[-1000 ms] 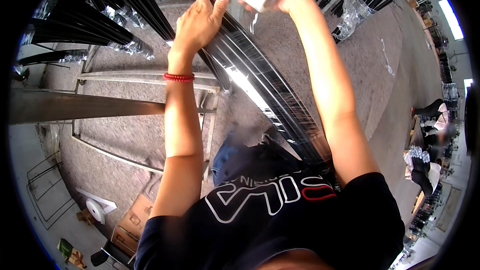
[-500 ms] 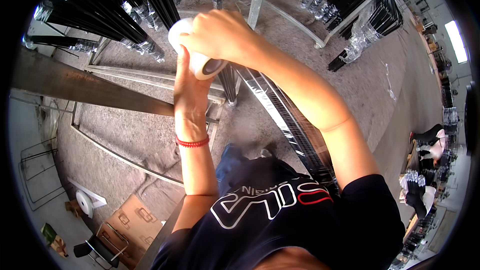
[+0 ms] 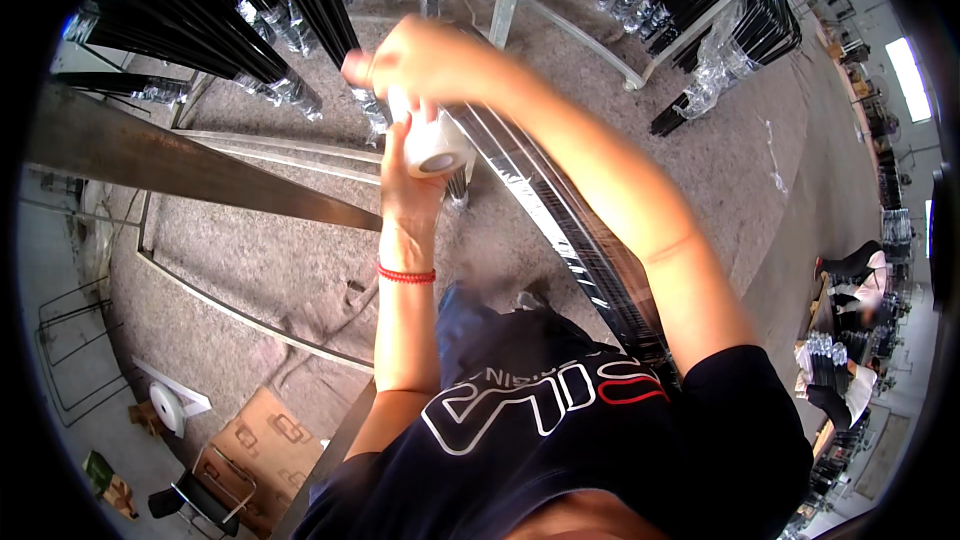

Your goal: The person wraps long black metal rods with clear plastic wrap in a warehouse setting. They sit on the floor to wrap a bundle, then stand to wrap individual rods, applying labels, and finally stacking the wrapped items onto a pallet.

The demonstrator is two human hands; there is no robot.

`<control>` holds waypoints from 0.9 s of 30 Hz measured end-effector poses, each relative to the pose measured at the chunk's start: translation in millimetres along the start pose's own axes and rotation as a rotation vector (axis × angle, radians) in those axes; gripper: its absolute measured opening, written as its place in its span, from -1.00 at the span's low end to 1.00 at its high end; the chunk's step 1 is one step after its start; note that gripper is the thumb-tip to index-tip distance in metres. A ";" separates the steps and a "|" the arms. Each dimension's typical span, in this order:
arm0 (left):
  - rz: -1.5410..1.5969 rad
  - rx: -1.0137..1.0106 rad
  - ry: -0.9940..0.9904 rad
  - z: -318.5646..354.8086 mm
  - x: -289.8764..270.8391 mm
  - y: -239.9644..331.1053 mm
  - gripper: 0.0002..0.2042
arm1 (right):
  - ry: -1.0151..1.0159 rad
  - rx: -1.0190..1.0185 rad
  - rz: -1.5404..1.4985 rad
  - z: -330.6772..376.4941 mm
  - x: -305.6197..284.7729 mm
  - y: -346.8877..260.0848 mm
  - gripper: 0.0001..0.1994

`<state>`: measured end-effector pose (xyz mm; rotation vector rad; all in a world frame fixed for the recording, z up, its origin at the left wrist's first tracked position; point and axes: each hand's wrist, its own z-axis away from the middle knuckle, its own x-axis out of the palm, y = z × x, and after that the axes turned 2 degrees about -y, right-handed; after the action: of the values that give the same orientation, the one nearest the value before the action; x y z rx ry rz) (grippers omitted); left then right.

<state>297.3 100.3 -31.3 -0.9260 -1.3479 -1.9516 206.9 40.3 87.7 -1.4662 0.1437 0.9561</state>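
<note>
A white roll of clear plastic film or wide tape (image 3: 440, 145) is tilted in front of me, its core end showing toward the lower right. My left hand (image 3: 408, 195), with a red beaded bracelet on the wrist, is closed around the roll from below. Over the roll's upper end bends my right hand (image 3: 425, 60), blurred by motion. Its fingers curl down against the roll and its thumb points left; what lies inside them is hidden. Beneath the hands, a long bundle of black bars (image 3: 560, 230) wrapped in shiny film slants down toward my right side.
Film-wrapped bundles of black bars (image 3: 210, 40) stand at the far left, with more bundles (image 3: 745, 45) at the far right. A wide metal beam (image 3: 200, 165) crosses from the left. Metal frames (image 3: 250, 310) lie on the floor. A chair (image 3: 205, 500) and cardboard (image 3: 265, 440) are lower left.
The roll and my left hand have shifted right and slightly down. My right hand has slid toward the roll's upper end, its thumb now sticking out to the left.
</note>
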 end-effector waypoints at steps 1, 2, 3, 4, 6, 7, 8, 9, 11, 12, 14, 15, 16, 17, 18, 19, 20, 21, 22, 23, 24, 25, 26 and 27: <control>0.025 -0.028 0.019 -1.4 0.7 -5.2 -0.53 | 0.131 -0.040 -0.150 1.0 -16.7 8.0 -0.50; 0.006 -0.013 0.020 -0.1 1.3 -7.8 -0.52 | 0.250 -0.085 -0.306 1.9 -32.5 18.3 -0.50; 0.001 -0.008 0.026 -2.6 -2.3 -11.4 -0.53 | 0.348 -0.075 -0.233 2.4 -45.9 40.8 -0.52; -0.004 -0.016 0.026 -6.7 -5.1 -17.3 -0.53 | 0.456 -0.053 -0.156 8.5 -51.6 69.0 -0.53; -0.044 -0.024 0.004 -7.5 -6.5 -19.5 -0.54 | 0.223 0.380 -0.077 20.1 -42.4 98.1 -0.57; -0.060 -0.029 0.013 -9.5 -10.1 -23.4 -0.55 | 0.153 0.439 -0.287 20.8 -21.4 121.2 -0.58; -0.070 -0.048 0.014 -12.2 -11.8 -29.9 -0.55 | 0.092 0.512 -0.494 30.8 -2.6 134.1 -0.60; -0.023 -0.040 0.006 -17.0 -15.2 -39.2 -0.57 | -0.178 0.638 -0.348 56.8 -6.6 80.0 -0.61; -0.112 -0.049 0.002 -19.5 -14.7 -50.0 -0.61 | -0.300 0.551 -0.471 98.4 21.0 107.3 -0.61; -0.111 -0.032 -0.003 -22.1 -18.6 -54.6 -0.63 | -0.351 0.538 -0.531 120.3 31.9 114.6 -0.61; -0.247 0.044 0.101 -24.3 -21.9 -57.3 -0.73 | -0.414 0.572 -0.658 166.9 46.6 126.1 -0.61; -0.312 0.072 0.122 -25.5 -22.2 -55.1 -0.76 | -0.423 0.598 -0.729 188.0 53.3 130.8 -0.61; -0.382 0.101 0.145 -25.8 -24.2 -51.6 -0.79 | -0.420 0.629 -0.808 208.0 60.3 135.4 -0.61; -0.475 0.118 0.169 -21.1 -27.3 -38.6 -0.83 | -0.431 0.637 -0.878 219.9 67.1 140.7 -0.61; -0.807 0.395 0.310 -18.7 -22.1 -35.3 -0.84 | -0.368 0.682 -0.955 236.0 71.0 140.2 -0.61; -1.142 0.702 0.461 -11.4 -17.8 -28.8 -0.84 | -0.320 0.692 -1.023 242.5 73.4 143.6 -0.61; -1.467 1.019 0.612 -6.6 -10.4 -19.9 -0.84 | -0.262 0.685 -1.082 239.6 73.9 146.7 -0.61; -1.371 1.152 0.424 -3.1 11.5 -5.3 -0.81 | -0.199 0.662 -1.136 229.0 73.0 151.2 -0.61; -1.247 1.255 0.240 -2.2 37.1 9.7 -0.78 | -0.127 0.647 -1.177 211.7 68.8 152.5 -0.61; -1.341 1.265 -0.132 0.2 68.5 15.7 -0.80 | -0.026 0.569 -1.225 190.1 62.7 155.6 -0.61; -1.409 1.250 -0.478 -3.5 85.8 21.3 -0.78 | 0.045 0.515 -1.263 163.0 53.8 156.4 -0.60; -1.631 1.072 -0.662 -8.2 90.8 19.1 -0.73 | 0.110 0.460 -1.284 137.0 43.9 154.5 -0.60; -1.838 0.861 -0.834 -13.0 92.1 17.7 -0.67 | 0.155 0.411 -1.294 108.4 31.6 154.2 -0.60; -1.725 0.966 -0.817 -14.5 89.3 14.3 -0.57 | 0.195 0.346 -1.270 81.5 15.1 143.6 -0.60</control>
<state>253.0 75.2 44.9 0.2688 -3.8322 -1.0595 90.8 92.9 -18.3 -1.0079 -0.4301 -0.2429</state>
